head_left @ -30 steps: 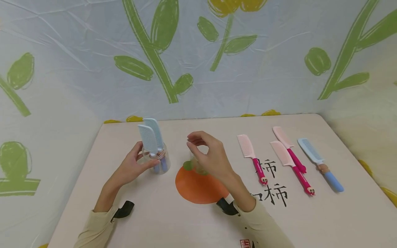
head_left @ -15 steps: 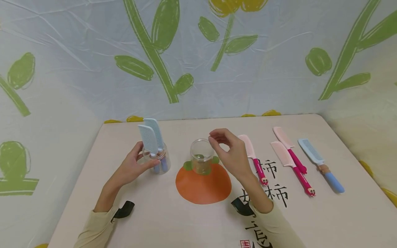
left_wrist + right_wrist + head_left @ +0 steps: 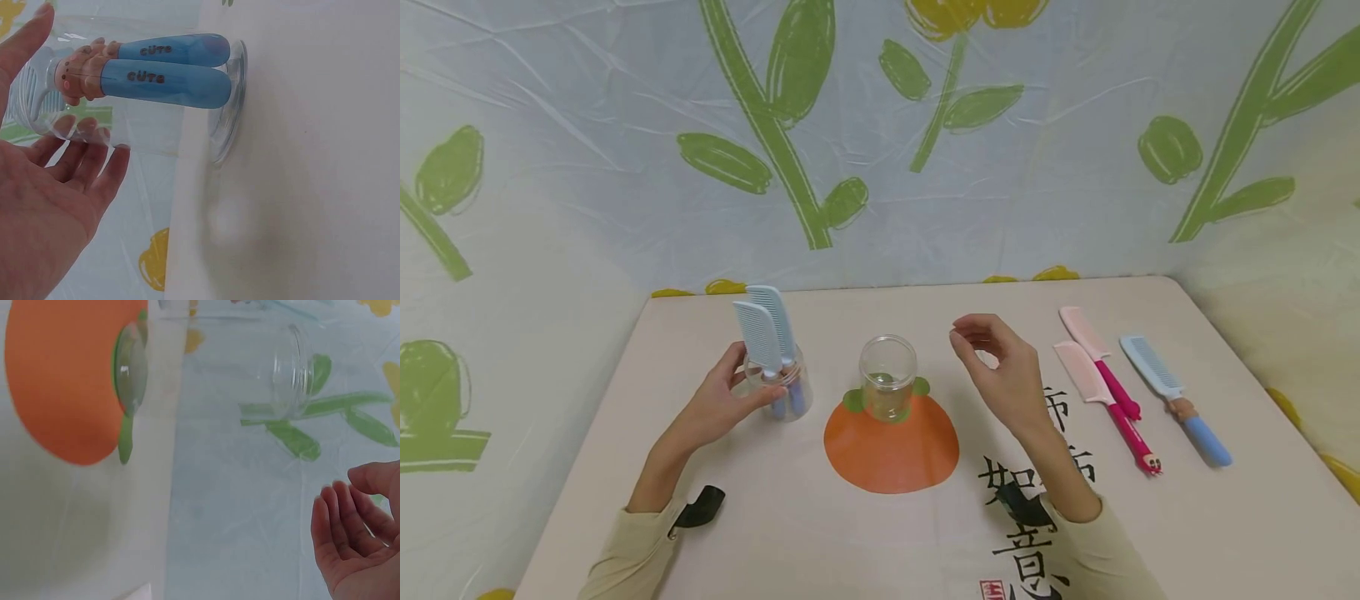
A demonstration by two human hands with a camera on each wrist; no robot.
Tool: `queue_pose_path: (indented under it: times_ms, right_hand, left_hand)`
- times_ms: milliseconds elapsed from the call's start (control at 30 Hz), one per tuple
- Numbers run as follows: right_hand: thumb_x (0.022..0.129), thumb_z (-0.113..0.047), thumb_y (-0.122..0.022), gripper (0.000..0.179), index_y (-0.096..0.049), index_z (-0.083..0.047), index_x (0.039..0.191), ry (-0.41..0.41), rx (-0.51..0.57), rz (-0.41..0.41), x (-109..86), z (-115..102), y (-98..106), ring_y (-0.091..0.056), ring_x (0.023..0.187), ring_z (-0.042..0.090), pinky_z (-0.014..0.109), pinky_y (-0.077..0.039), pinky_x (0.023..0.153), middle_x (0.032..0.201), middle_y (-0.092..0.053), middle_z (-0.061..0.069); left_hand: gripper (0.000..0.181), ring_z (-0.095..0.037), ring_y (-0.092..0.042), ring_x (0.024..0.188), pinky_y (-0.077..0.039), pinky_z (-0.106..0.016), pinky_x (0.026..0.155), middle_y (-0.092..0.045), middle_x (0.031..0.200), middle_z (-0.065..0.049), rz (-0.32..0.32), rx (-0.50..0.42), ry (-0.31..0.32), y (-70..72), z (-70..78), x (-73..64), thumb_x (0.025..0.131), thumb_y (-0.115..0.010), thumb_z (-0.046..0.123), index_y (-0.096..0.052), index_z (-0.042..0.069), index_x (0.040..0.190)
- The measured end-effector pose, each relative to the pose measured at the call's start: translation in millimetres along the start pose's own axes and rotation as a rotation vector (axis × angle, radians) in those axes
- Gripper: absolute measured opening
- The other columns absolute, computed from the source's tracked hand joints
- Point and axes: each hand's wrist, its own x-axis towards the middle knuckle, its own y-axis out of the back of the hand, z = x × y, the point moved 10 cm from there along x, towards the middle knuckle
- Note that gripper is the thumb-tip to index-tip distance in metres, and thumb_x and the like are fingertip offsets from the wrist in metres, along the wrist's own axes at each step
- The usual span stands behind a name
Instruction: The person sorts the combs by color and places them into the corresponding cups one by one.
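Note:
My left hand (image 3: 711,408) grips a transparent jar (image 3: 806,392) from its left side, thumb in front and fingers behind. Two light-blue combs (image 3: 758,335) stand in that jar, teeth end up; their blue handles (image 3: 165,84) reach down near its base in the left wrist view. Over the table, right of centre, my right hand (image 3: 1006,375) has loosely curled fingers with nothing between them. It hides the place where a pink comb lay. A second transparent jar (image 3: 887,367) stands between my hands, apart from both; nothing shows inside it. The right wrist view shows this jar (image 3: 219,375) too.
To the right lie two pink combs (image 3: 1082,371) with magenta handles, close together, and a light-blue comb (image 3: 1176,400). An orange persimmon print (image 3: 891,458) and black characters (image 3: 1028,542) mark the tabletop. Behind the table hangs a flower-patterned cloth (image 3: 1000,208).
My right hand has moved right, away from the middle jar, and now covers the nearest pink comb. The left hand, its jar and the combs in it have stayed in place.

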Motion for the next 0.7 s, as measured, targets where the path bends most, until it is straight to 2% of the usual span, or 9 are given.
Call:
queue_pose_path:
  times_ms: [100, 233, 333, 700]
  right_hand:
    - [0.093, 0.006, -0.071, 0.022, -0.067, 0.005, 0.115, -0.031, -0.017, 0.010, -1.4, 8, 10, -0.066, 0.094, 0.014, 0.016, -0.052, 0.092, 0.106, -0.071, 0.015]
    - [0.095, -0.001, -0.072, 0.024, -0.068, -0.001, 0.119, -0.053, -0.038, 0.014, -3.1, 15, 22, -0.065, 0.095, 0.004, 0.013, -0.050, 0.093, 0.108, -0.072, 0.010]
    - [0.096, -0.005, -0.072, 0.025, -0.068, -0.003, 0.121, -0.060, -0.053, 0.016, -4.4, 19, 29, -0.065, 0.097, 0.003, 0.012, -0.049, 0.094, 0.110, -0.072, 0.009]
    - [0.100, -0.013, -0.070, 0.028, -0.065, -0.006, 0.126, -0.131, -0.194, 0.036, -11.4, 41, 55, -0.059, 0.100, -0.006, 0.007, -0.044, 0.095, 0.114, -0.071, 0.008]
  left_hand:
    - [0.075, -0.040, -0.041, 0.141, -0.033, -0.066, 0.114, -0.045, 0.147, -0.010, 0.001, 0.000, -0.003, 0.1, 0.6, -0.3, 0.093, -0.079, 0.024, -0.034, 0.013, 0.153]
    - [0.076, -0.041, -0.041, 0.142, -0.036, -0.066, 0.112, -0.045, 0.147, -0.009, 0.000, -0.004, 0.004, 0.5, -0.5, -0.5, 0.093, -0.079, 0.025, -0.034, 0.014, 0.152]
    - [0.076, -0.041, -0.041, 0.141, -0.036, -0.066, 0.112, -0.044, 0.148, -0.009, 0.003, -0.009, 0.004, 1.2, -0.7, -0.6, 0.092, -0.080, 0.025, -0.034, 0.015, 0.153]
    - [0.075, -0.035, -0.041, 0.141, -0.027, -0.065, 0.118, -0.046, 0.146, -0.009, 0.007, 0.010, -0.002, 1.4, -0.3, 0.2, 0.093, -0.079, 0.024, -0.035, 0.013, 0.152]
